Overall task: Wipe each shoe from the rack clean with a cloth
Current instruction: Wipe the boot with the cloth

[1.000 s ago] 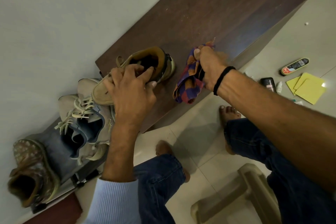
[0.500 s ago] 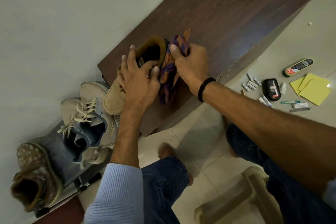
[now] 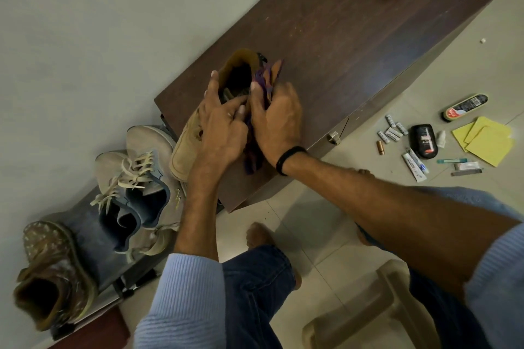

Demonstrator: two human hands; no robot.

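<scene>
Right hand (image 3: 276, 119), apart a second ago, now presses its clutched cloth (image 3: 268, 76) against the tan shoe (image 3: 187, 147) at frame centre on the cabinet (image 3: 354, 37). Left hand (image 3: 221, 127) clasps the shoe, whose length runs lower left (toe) to upper right, alongside the cloth.

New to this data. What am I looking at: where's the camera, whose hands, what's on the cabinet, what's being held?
There is no robot here. One camera worn on a person's head looks down at their two bare hands. The left hand grips a tan shoe on top of a dark wooden cabinet. The right hand holds a checked cloth against the shoe's side. Beside the cabinet, pale sneakers and a brown boot sit on a rack. A black bottle and yellow sheets lie on the floor.
</scene>
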